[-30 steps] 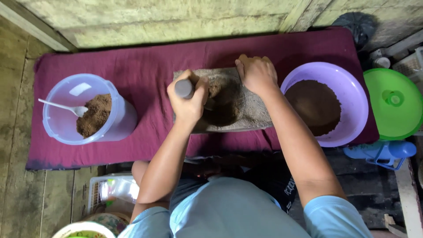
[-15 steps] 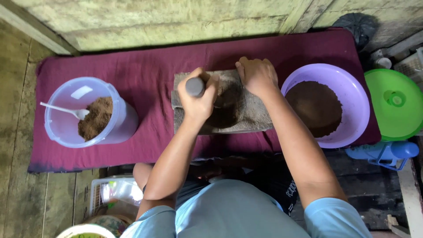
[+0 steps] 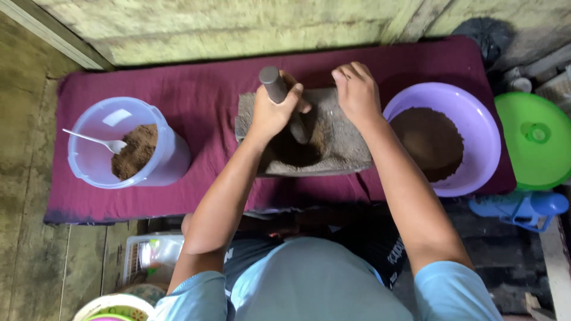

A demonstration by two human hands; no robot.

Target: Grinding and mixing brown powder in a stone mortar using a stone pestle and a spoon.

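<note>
On a maroon cloth [image 3: 208, 95], the stone mortar [image 3: 339, 148] sits between a clear tub [image 3: 95, 148] holding brown powder and a spoon [image 3: 98, 141] and a purple bowl [image 3: 476, 113] of darker powder, the left hand [image 3: 270, 113] gripping the pestle [image 3: 285, 104] in it, the right hand [image 3: 357, 92] clasping its far rim, a green lid [image 3: 535, 148] just beyond the bowl.

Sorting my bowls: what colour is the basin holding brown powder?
Light purple basin, clearest in the head view.

Bare cloth [image 3: 208, 107] — tub [image 3: 128, 142] to slab [image 3: 339, 148]
</note>
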